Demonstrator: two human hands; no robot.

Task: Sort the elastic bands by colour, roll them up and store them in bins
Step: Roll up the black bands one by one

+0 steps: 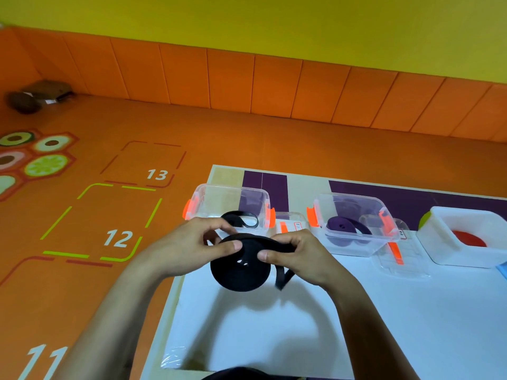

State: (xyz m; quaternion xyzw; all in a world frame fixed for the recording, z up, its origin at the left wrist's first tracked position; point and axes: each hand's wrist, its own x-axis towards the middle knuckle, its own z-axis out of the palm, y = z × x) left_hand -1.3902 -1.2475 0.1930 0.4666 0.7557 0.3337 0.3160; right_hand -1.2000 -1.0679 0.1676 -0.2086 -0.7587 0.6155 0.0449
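You are in the rolling step: the black roll (pixel 241 267) is nearly wound, and you hold it in the air above the desk (pixel 384 325), close to its left edge and in front of the far-left clear bin (pixel 219 196).

Your left hand (pixel 189 242) grips the roll, thumb pressed on its flat face and fingers curled behind the rim. Your right hand (pixel 299 256) pinches the loose strip (pixel 282 278) where it comes off the top of the roll, thumb on the near side.

The roll stands almost on edge, its flat face turned toward you, so its axis points roughly at you. The strip runs lengthwise from the top rim to the right, through your right hand, and a short blurred end hangs toward the desk.

Little is left to wind, I judge. The next move calls for turning in that last end under tension, keeping the coil clamped so it cannot spring open. It then goes into the far-left bin, where a black loop (pixel 241 218) already lies. The purple roll (pixel 345 227) and red roll (pixel 469 239) sit in bins further right.
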